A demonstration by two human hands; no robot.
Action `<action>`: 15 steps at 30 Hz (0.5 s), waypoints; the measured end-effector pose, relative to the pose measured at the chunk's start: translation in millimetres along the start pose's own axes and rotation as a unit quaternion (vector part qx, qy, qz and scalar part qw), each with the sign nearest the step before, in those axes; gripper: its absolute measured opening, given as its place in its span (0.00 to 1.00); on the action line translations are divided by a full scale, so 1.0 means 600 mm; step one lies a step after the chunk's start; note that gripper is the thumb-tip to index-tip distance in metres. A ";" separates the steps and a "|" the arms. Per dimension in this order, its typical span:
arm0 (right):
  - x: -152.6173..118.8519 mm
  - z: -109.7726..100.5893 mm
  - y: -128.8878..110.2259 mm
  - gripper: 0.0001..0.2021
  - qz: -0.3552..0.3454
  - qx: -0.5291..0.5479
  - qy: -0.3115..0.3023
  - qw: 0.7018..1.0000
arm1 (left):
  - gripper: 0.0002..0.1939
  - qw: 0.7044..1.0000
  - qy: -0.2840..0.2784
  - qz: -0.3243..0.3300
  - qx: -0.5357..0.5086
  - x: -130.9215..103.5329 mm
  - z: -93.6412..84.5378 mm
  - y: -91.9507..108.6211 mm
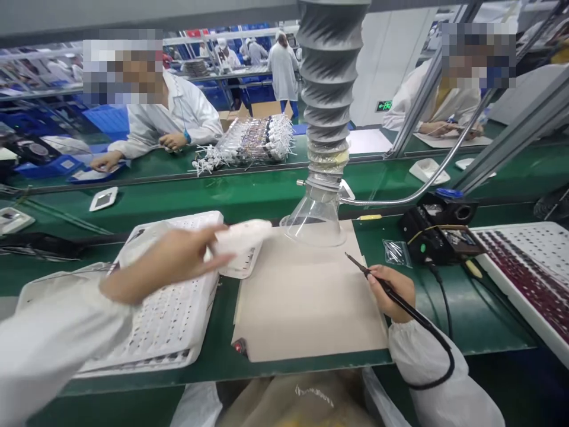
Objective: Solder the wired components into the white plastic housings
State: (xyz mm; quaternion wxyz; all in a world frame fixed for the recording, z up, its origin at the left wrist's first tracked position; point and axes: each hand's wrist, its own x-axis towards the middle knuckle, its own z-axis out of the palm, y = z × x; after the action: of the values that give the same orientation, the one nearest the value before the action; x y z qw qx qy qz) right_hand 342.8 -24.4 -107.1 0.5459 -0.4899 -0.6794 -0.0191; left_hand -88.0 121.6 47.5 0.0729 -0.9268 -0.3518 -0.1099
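Note:
My left hand [178,252], smeared a little by motion, grips a white plastic housing [246,234] between thumb and fingers. It is held above a second white plastic piece [240,264] that lies at the left edge of a beige work sheet [306,308]. My right hand [393,290] is closed around a soldering iron [368,274], whose tip points up and left over the sheet's right side. The iron's black cable hangs down across my right sleeve. A clear funnel-shaped fume hood [316,222] is just beyond the sheet.
White perforated trays [178,314] stand left. At right are a black soldering stand [438,228], a small bag of metal parts [396,253] and a tray of dark red parts [533,273]. Beyond runs a green conveyor [249,196] with white housings; co-workers sit across it.

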 end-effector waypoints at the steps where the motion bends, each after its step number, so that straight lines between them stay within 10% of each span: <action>1: 0.001 -0.002 0.000 0.04 -0.003 -0.004 0.000 1.000 | 0.28 0.996 -0.021 -0.080 0.024 0.033 -0.007 -0.030; 4: 0.002 -0.006 0.001 0.03 -0.010 -0.032 0.002 0.999 | 0.29 0.962 -0.066 -0.254 0.077 0.137 0.012 -0.104; 8: 0.003 -0.006 0.006 0.03 -0.013 -0.083 0.002 0.996 | 0.24 0.939 -0.122 -0.316 0.059 0.219 0.084 -0.167; 11: 0.003 -0.007 0.007 0.05 -0.018 -0.114 -0.005 0.993 | 0.28 0.936 -0.159 -0.313 0.026 0.222 0.098 -0.210; 15: 0.001 -0.011 0.016 0.08 0.012 -0.147 -0.017 0.989 | 0.35 0.931 -0.216 -0.293 -0.026 0.150 0.033 -0.282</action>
State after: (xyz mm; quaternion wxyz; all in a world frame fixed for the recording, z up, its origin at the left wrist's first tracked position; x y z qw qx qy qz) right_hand 354.1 -22.5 -108.8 0.4559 -0.5736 -0.6726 -0.1038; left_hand -132.7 308.4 61.4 -0.0648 -0.7857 -0.6115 0.0671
